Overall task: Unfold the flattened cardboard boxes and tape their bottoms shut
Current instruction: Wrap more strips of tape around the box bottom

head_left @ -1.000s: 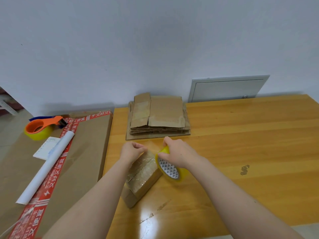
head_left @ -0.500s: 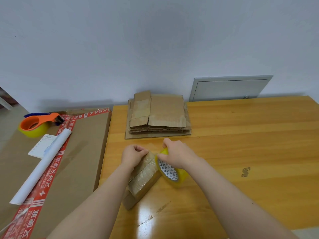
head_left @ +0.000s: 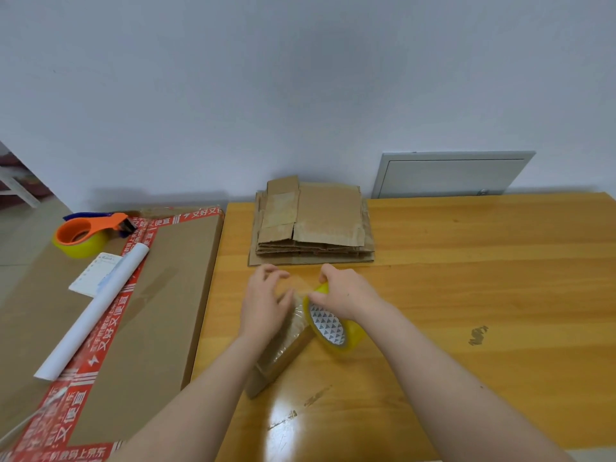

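Note:
A small unfolded cardboard box [head_left: 283, 358] lies on the wooden table [head_left: 466, 295], its upper face covered with clear tape. My left hand [head_left: 265, 301] rests on the box's far end, fingers spread and blurred. My right hand [head_left: 346, 291] grips a yellow tape roll [head_left: 330, 328] standing on edge against the box's right side. A strip of clear tape stretches from the roll toward my left fingers. A stack of flattened cardboard boxes [head_left: 311, 221] sits behind, near the wall.
A large flat carton with red printed tape [head_left: 140, 311] lies left of the table, carrying an orange tape dispenser [head_left: 88, 231], a rolled white sheet [head_left: 96, 308] and a paper slip [head_left: 95, 273]. A grey panel [head_left: 450, 175] leans on the wall.
My left hand has uncurled and slid over the box's far end, its fingers spreading. The right hand with the tape roll stays at the box's right side.

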